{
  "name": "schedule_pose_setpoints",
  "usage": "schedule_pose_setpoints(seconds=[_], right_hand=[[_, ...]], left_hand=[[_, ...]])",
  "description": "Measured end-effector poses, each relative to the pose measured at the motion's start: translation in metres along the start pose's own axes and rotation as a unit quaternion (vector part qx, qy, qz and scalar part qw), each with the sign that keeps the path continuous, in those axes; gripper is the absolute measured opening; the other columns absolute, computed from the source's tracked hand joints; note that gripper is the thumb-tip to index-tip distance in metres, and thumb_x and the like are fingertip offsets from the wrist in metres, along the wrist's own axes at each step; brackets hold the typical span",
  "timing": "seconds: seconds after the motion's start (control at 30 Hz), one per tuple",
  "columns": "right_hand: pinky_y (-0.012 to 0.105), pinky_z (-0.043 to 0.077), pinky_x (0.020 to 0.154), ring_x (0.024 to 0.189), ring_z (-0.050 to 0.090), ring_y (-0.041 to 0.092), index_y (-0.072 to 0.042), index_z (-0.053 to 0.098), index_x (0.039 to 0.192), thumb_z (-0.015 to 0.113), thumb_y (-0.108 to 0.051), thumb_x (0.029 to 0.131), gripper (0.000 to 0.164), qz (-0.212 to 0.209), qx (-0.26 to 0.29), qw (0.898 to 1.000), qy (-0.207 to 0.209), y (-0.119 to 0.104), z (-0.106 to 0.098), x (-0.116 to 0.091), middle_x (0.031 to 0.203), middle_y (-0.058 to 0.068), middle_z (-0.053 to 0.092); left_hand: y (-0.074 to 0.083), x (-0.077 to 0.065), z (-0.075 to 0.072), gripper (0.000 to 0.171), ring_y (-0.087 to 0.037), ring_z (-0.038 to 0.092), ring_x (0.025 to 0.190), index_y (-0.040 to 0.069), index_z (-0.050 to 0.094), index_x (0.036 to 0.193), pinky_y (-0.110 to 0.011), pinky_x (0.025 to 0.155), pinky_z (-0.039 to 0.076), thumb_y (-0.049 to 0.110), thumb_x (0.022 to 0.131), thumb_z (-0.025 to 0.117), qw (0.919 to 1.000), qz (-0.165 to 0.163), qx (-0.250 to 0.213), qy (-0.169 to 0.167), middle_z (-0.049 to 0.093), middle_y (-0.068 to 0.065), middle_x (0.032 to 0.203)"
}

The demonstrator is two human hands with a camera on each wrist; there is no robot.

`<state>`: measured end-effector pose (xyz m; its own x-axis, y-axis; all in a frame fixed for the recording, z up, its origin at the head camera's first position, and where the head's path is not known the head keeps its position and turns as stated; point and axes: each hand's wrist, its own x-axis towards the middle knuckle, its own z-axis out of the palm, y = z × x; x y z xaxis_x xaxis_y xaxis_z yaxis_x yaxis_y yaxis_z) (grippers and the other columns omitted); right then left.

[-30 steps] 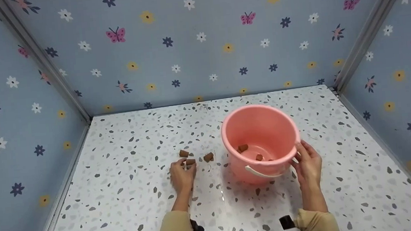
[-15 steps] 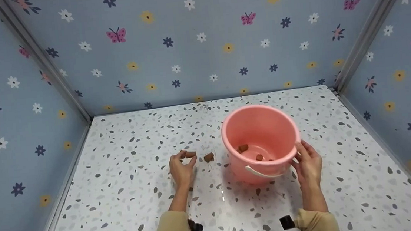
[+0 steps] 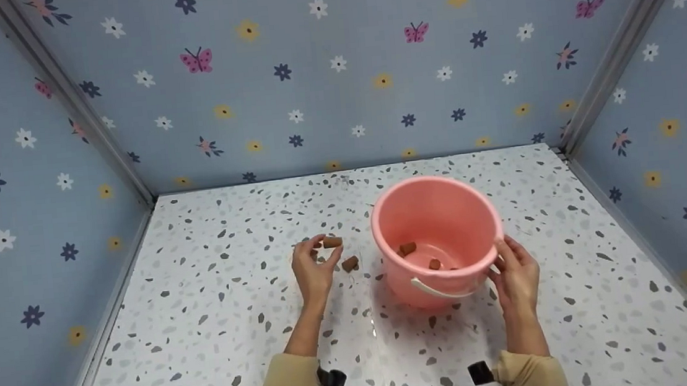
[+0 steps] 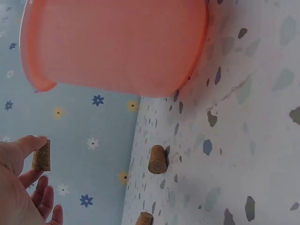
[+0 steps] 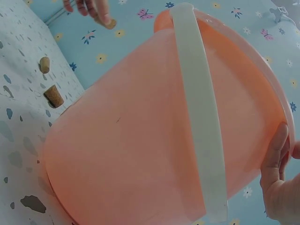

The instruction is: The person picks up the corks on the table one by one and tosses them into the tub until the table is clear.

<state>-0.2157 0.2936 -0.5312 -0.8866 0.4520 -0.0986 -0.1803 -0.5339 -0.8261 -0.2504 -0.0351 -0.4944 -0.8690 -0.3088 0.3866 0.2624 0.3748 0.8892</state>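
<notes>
Between thumb and finger my left hand (image 3: 315,277) pinches a brown cork (image 3: 332,242), raised above the table left of the pink bucket (image 3: 406,284). The left wrist view shows this cork (image 4: 41,155) clearly, held by its two ends. One loose cork (image 3: 350,264) lies on the table between hand and bucket; another cork (image 4: 144,219) lies near it, partly hidden by the hand in the head view. My right hand (image 3: 518,274) grips the bucket's rim on its right side. Inside the bucket, several corks (image 3: 408,248) lie at the bottom.
The bucket's white handle (image 3: 442,290) hangs down at its front. Flower-patterned panels (image 3: 310,96) wall in the speckled white table (image 3: 218,328) at the back and both sides.
My left hand has picked the cork up from the table and moved it up and to the right, towards the bucket. The right hand and bucket have stayed put.
</notes>
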Motion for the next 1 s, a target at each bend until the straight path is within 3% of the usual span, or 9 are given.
schedule_pose_setpoints(seconds=[0.13,0.2,0.33,0.43,0.57,0.7,1.0], right_hand=[[0.038,0.050,0.068,0.086,0.061,0.025,-0.003,0.056,0.113,0.068,-0.012,0.078,0.037,0.006,0.007,1.000,-0.003,0.019,-0.023,0.024,0.103,0.012,0.059],[0.038,0.050,0.068,0.087,0.061,0.025,-0.004,0.056,0.113,0.068,-0.013,0.078,0.038,0.008,0.006,1.000,-0.002,0.020,-0.023,0.024,0.104,0.012,0.059],[0.036,0.050,0.072,0.087,0.060,0.023,-0.002,0.052,0.116,0.067,-0.015,0.079,0.042,0.017,-0.023,0.999,0.025,-0.002,0.004,-0.003,0.104,0.010,0.057],[0.036,0.050,0.072,0.088,0.060,0.024,-0.002,0.051,0.116,0.067,-0.017,0.080,0.042,0.014,-0.028,0.999,0.033,-0.002,0.006,-0.004,0.105,0.011,0.057],[0.038,0.050,0.069,0.089,0.061,0.025,-0.004,0.052,0.118,0.068,-0.017,0.078,0.045,0.002,-0.001,1.000,0.008,0.023,-0.025,0.025,0.108,0.011,0.057],[0.039,0.050,0.071,0.095,0.058,0.028,-0.006,0.051,0.120,0.071,-0.024,0.075,0.053,-0.017,-0.017,0.999,0.022,0.045,-0.044,0.047,0.115,0.013,0.052],[0.039,0.051,0.067,0.094,0.057,0.033,-0.003,0.053,0.117,0.074,-0.024,0.072,0.054,-0.030,-0.009,0.999,0.034,0.052,-0.048,0.056,0.115,0.020,0.052]], left_hand=[[0.016,-0.001,0.001,0.032,-0.021,0.048,0.074,0.000,0.065,0.095,-0.035,0.069,0.041,0.010,0.067,0.077,0.9996,0.029,-0.003,-0.006,0.054,-0.011,0.085],[0.024,-0.001,0.001,0.032,-0.021,0.048,0.076,0.000,0.065,0.095,-0.033,0.070,0.040,0.010,0.067,0.077,0.9991,0.041,-0.005,-0.009,0.054,-0.010,0.086],[0.039,-0.002,0.001,0.033,-0.024,0.050,0.078,0.001,0.065,0.096,-0.033,0.070,0.039,0.012,0.067,0.077,0.9980,0.062,-0.006,-0.015,0.054,-0.009,0.086],[0.049,-0.003,0.001,0.033,-0.026,0.050,0.078,0.002,0.066,0.096,-0.034,0.070,0.039,0.013,0.067,0.077,0.9968,0.077,-0.005,-0.019,0.054,-0.009,0.085],[0.059,-0.004,0.004,0.034,-0.026,0.050,0.079,0.002,0.065,0.097,-0.033,0.070,0.039,0.013,0.067,0.077,0.9952,0.092,-0.009,-0.031,0.054,-0.008,0.085],[0.068,-0.004,0.008,0.036,-0.026,0.051,0.079,0.001,0.065,0.098,-0.033,0.073,0.040,0.014,0.067,0.078,0.9934,0.104,-0.009,-0.047,0.054,-0.008,0.086],[0.085,-0.008,0.020,0.036,-0.025,0.052,0.082,0.002,0.065,0.100,-0.030,0.074,0.041,0.015,0.068,0.077,0.9888,0.114,0.025,-0.093,0.054,-0.007,0.087]])
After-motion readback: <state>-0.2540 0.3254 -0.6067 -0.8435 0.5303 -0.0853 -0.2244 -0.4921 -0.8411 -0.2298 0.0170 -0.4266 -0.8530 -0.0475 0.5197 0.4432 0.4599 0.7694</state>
